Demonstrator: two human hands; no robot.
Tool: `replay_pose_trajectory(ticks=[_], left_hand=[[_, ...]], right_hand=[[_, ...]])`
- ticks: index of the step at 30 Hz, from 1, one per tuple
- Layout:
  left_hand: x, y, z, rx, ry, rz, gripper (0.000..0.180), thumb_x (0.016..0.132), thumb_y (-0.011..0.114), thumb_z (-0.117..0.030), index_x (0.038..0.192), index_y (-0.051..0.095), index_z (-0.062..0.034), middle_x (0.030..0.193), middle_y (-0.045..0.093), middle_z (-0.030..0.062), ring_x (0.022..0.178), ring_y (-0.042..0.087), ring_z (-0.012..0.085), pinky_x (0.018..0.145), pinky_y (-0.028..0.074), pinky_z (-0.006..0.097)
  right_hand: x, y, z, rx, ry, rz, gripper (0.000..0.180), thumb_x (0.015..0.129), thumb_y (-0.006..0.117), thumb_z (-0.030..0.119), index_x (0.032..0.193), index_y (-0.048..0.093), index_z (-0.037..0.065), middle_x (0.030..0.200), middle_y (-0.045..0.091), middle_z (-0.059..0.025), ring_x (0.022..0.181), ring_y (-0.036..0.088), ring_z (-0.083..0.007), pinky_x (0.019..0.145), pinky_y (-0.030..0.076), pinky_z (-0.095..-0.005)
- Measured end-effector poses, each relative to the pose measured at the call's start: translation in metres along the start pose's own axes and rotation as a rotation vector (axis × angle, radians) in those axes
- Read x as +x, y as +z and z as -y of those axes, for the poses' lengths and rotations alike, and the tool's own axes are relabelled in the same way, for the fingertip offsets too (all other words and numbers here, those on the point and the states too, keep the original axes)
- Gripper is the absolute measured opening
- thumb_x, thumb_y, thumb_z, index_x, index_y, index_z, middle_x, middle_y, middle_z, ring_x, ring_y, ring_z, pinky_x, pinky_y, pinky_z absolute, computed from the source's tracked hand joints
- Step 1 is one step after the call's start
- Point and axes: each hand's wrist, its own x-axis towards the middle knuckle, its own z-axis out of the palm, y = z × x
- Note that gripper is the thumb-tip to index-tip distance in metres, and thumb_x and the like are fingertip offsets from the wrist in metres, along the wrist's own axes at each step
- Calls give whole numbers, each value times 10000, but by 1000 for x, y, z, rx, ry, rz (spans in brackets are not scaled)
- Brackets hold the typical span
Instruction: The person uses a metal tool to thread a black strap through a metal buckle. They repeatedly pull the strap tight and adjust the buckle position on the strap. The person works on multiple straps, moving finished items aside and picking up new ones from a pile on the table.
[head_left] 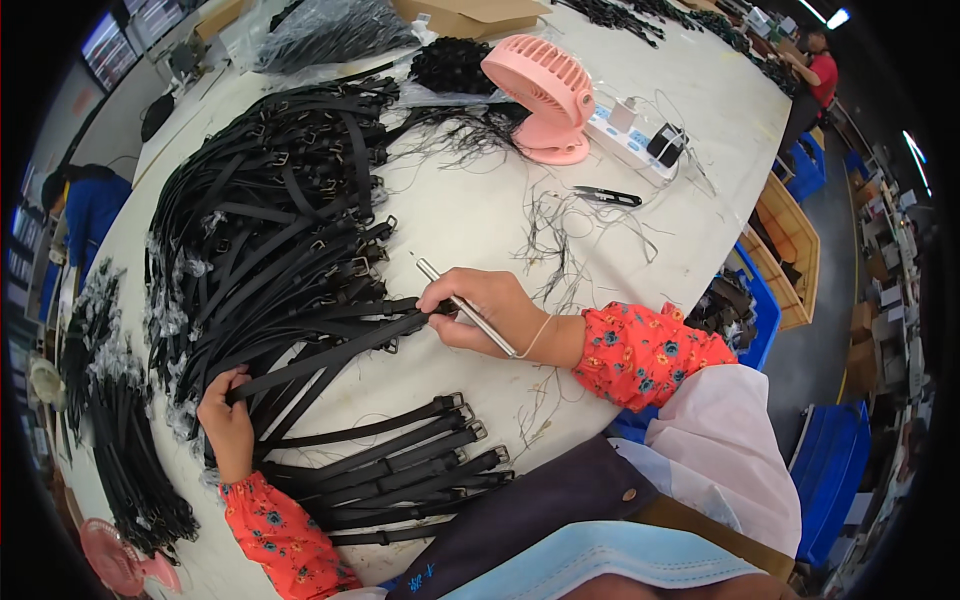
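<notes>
Right hand (487, 308) is ours, fingers pinched together on the end of one black strap (330, 355), with a thin metal rod (465, 308) tucked under the same fingers and sticking out both ways across the hand. Left hand (226, 415) closes on the other end of that strap, thumb on top, so the strap runs taut between our two hands, slanting up to the right across the white table (470, 215).

We count one big heap of black straps with buckles (270, 230) behind the held strap, too many and too tangled to number. Nearer to us lies a neat row of straps (400, 460), roughly seven or eight, buckle ends pointing right; exact count unclear where they overlap. One more bundle of black straps (125, 450) sits at the far left table edge.

Two pink desk fans: one (545, 95) upright near the top middle, one (115, 560) partly cut off at lower left. One white power strip (630, 140) just beside the upper fan, with a dark plug on it. One pair of black thread snips (608, 196) lies alone right of centre. Loose dark threads (560, 235) scatter between the snips and our right hand.

One other person in red (820, 65) works at the far top right, well apart from us.
</notes>
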Motion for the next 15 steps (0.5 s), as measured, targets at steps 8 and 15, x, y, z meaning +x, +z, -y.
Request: replay_pose_trajectory(ticks=[8,15], left_hand=[[-10,-47,-68,221,61,-371,144,974,723,-105,1089,694,-23,659,379,-61,629,343,42,553,278,223],[-13,-21,-100,188,268,447,508,848,789,-115,1319,617,-29,1200,672,170,1111,624,337,1001,466,412]], right_hand=[[-3,-4,-2,86,-72,101,221,857,736,50,1065,673,87,964,709,-89,802,706,-239,714,570,-324],[-11,1,9,87,-127,366,230,881,749,56,1090,658,83,1004,712,-102,849,702,-310,735,573,-360]])
